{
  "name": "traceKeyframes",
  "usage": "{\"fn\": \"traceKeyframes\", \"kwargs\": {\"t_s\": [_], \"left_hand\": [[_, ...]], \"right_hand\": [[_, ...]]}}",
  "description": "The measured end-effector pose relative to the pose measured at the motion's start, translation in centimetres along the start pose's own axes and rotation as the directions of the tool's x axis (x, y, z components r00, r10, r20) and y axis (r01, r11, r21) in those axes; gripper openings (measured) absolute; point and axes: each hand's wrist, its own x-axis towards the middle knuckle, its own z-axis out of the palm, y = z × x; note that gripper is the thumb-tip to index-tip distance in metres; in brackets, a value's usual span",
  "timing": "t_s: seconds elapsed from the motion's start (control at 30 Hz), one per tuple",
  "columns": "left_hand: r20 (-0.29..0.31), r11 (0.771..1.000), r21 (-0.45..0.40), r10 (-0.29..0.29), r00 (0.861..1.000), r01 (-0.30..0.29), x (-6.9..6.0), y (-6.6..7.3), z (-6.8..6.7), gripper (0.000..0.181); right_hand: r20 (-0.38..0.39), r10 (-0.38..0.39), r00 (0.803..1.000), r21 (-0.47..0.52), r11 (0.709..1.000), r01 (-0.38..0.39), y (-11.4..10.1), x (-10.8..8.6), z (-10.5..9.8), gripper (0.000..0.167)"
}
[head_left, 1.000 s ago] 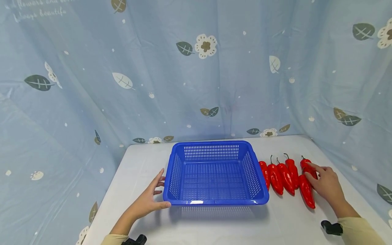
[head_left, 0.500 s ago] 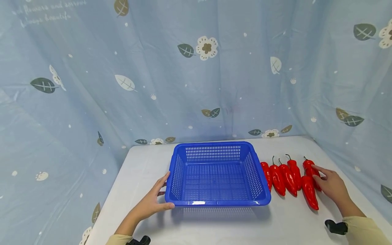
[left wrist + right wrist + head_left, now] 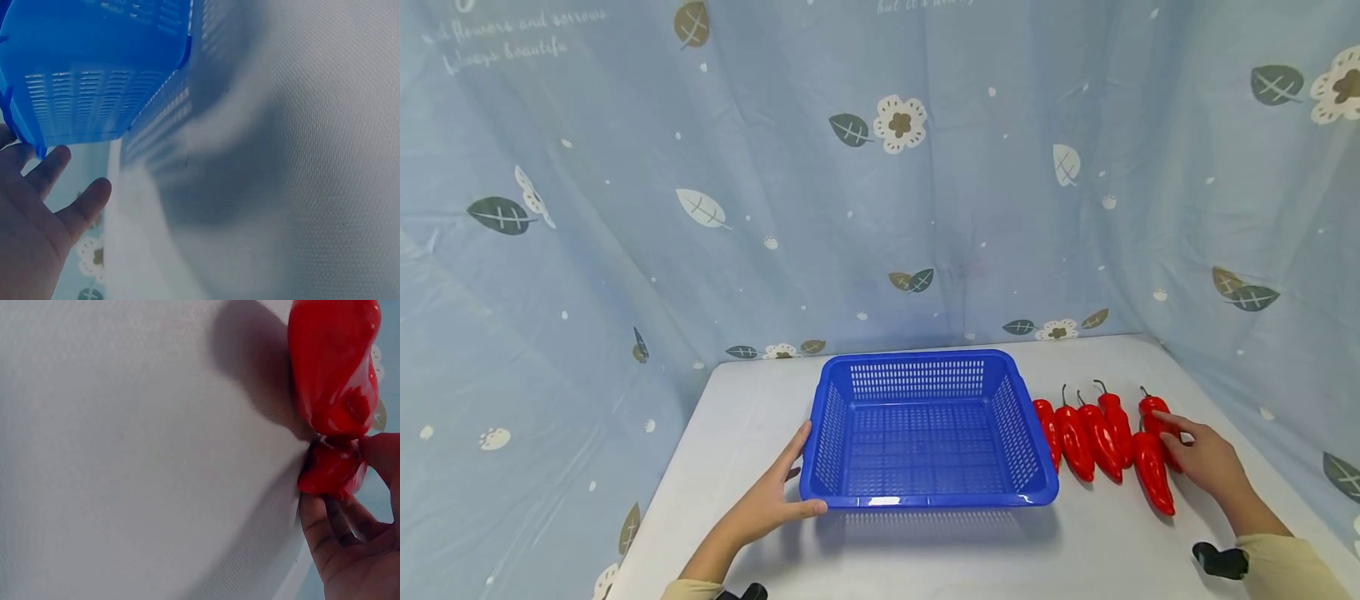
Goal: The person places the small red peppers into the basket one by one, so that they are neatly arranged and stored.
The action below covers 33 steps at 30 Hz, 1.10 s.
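A blue plastic basket point(image 3: 925, 502) with nothing in it stands mid-table. My left hand point(image 3: 767, 502) rests against its left side, thumb at the near left corner, fingers spread; in the left wrist view the hand point(image 3: 31, 219) touches the rim of the basket point(image 3: 94, 94). Several red peppers point(image 3: 1075, 442) lie in a row right of the basket. At the row's right end my right hand point(image 3: 1210, 458) has thumb and fingers around the rear pepper point(image 3: 1154, 406). In the right wrist view, the hand point(image 3: 359, 550) pinches that pepper point(image 3: 331, 469), beside another pepper point(image 3: 331, 362).
The white table point(image 3: 745, 400) is bordered at the back and sides by a blue patterned curtain point(image 3: 790, 167). The basket's right rim is close to the leftmost pepper point(image 3: 1047, 425) and partly hides it.
Within the head view the scene has shifted slightly. My right hand's fingers have settled lower along the rear pepper at the right end. The basket and the other peppers have not visibly moved on the table.
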Motion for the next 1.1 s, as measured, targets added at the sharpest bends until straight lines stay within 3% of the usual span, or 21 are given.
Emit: {"fn": "traceKeyframes", "kwargs": {"t_s": [0.1, 0.67, 1.1], "left_hand": [[-0.013, 1.000, 0.013, 0.028, 1.000, -0.028, 0.2, -0.1, 0.0, 0.117], [-0.001, 1.000, -0.015, 0.003, 1.000, -0.003, 0.2, -0.3, 0.7, 0.107], [-0.002, 0.998, -0.052, 0.034, 0.999, -0.034, -0.1, -0.4, 0.8, 0.093]], "right_hand": [[-0.013, -0.005, 1.000, 0.001, 1.000, 0.005, 0.0, -0.1, -0.1, 0.060], [-0.049, 0.036, 0.998, -0.002, 0.999, -0.036, -0.8, -0.6, -0.5, 0.057], [-0.095, 0.074, 0.993, 0.030, 0.997, -0.072, -1.2, -0.9, -0.7, 0.059]]}}
